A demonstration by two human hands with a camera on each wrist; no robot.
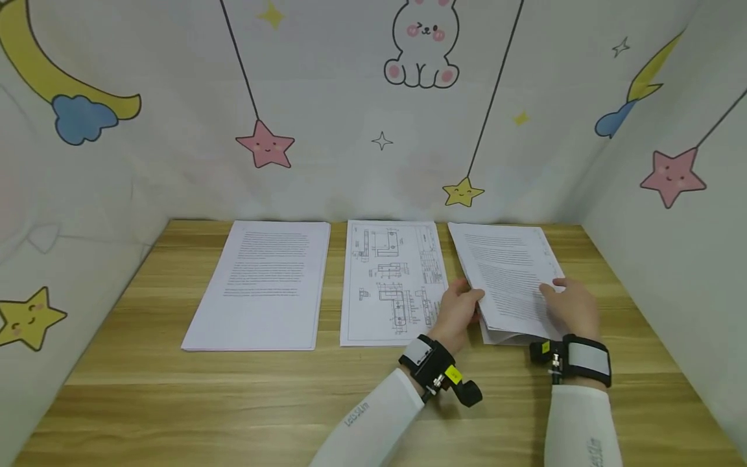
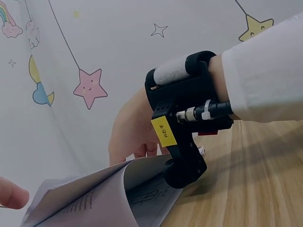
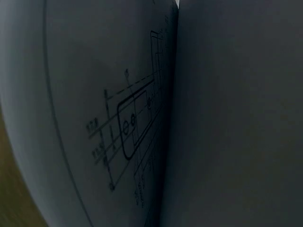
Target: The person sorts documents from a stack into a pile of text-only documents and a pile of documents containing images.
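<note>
At the right of the table, a stack of printed paper (image 1: 502,272) lies between my two hands. My left hand (image 1: 455,318) grips its left edge, thumb over the top. My right hand (image 1: 576,308) holds the right edge, with the thumb on the printed page. The near ends of some sheets lift and curl up, and a technical drawing shows in the gap between them. In the left wrist view, my right hand (image 2: 135,125) is at the far side of the curled sheets (image 2: 94,198). The right wrist view looks between two sheets, at a dim part drawing (image 3: 135,118).
Left of my left hand lies a sheet with technical drawings (image 1: 391,259). Farther left is a neat stack of text pages (image 1: 262,279). All rest on a wood-grain table (image 1: 233,402), with a patterned cloth wall (image 1: 332,175) behind and at the sides.
</note>
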